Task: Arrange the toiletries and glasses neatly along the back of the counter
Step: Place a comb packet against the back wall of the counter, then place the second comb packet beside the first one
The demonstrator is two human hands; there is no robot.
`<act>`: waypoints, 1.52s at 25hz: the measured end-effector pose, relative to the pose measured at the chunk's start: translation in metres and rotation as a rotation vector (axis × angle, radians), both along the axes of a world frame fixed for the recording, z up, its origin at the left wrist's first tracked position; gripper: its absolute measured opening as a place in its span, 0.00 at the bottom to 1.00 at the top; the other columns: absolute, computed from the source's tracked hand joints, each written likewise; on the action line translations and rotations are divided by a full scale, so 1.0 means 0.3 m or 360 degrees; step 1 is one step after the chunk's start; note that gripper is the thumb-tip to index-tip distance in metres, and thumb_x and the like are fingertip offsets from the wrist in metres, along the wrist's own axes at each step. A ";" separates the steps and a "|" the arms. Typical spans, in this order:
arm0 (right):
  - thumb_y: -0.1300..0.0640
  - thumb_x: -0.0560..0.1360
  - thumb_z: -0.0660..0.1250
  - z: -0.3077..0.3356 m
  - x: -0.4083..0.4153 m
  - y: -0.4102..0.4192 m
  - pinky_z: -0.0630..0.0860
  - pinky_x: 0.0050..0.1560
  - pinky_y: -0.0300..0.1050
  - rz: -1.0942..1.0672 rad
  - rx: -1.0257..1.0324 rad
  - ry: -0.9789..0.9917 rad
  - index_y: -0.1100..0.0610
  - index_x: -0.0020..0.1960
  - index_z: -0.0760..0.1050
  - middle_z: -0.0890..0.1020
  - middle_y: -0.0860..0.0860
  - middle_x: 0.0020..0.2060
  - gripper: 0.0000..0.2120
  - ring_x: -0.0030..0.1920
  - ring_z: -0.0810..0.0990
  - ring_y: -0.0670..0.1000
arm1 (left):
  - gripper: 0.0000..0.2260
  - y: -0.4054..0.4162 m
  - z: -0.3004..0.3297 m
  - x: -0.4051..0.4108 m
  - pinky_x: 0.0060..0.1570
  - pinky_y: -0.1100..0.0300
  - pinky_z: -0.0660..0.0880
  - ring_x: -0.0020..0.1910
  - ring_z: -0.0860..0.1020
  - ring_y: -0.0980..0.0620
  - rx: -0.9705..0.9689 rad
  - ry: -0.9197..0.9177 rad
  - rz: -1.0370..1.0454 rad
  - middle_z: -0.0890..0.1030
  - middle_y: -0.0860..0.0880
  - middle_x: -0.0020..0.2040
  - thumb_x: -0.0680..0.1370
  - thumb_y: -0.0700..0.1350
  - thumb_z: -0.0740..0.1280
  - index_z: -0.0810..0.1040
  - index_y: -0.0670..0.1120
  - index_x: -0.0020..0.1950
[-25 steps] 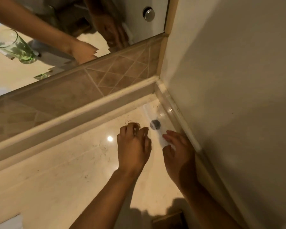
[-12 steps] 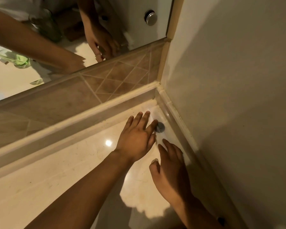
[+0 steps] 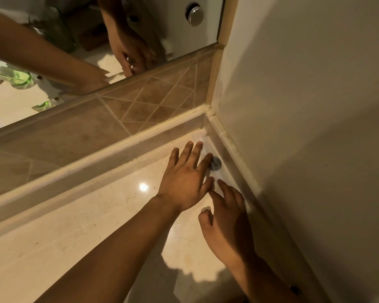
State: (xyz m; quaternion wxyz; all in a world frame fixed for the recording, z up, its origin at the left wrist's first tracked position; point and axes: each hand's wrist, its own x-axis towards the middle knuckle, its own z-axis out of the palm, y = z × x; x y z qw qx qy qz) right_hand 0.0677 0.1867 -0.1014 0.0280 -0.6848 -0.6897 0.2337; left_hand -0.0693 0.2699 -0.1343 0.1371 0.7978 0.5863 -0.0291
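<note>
A pale, flat toiletry item [image 3: 202, 138] with a grey round part [image 3: 216, 164] lies in the back right corner of the marble counter [image 3: 96, 226], along the side wall. My left hand [image 3: 184, 182] rests flat with fingers spread, its fingertips on or just over this item. Just behind it, my right hand [image 3: 225, 219] has loosely extended fingers pointing at the item's near end and holds nothing. A green glass [image 3: 15, 76] shows only as a reflection in the mirror.
The mirror [image 3: 179, 40] sits above a brown tiled backsplash [image 3: 118, 110] with a raised ledge. A plain wall [image 3: 304, 127] closes the right side. A metal mirror stud [image 3: 194, 14] is at the top. The counter's light patch [image 3: 143, 186] is a lamp reflection.
My left hand went from curled to flat with spread fingers and reached further into the corner. My right hand drew back slightly toward me. The pale item stays by the side wall.
</note>
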 end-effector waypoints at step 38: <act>0.58 0.78 0.66 0.420 -0.050 -0.663 0.72 0.38 0.24 0.1033 -0.0073 0.0858 0.54 0.49 0.81 0.79 0.39 0.37 0.05 0.37 0.79 0.36 | 0.07 -1.497 0.406 -0.018 0.42 0.55 0.79 0.36 0.81 0.54 -0.0233 -0.1386 0.2104 0.83 0.56 0.35 0.77 0.51 0.64 0.80 0.56 0.41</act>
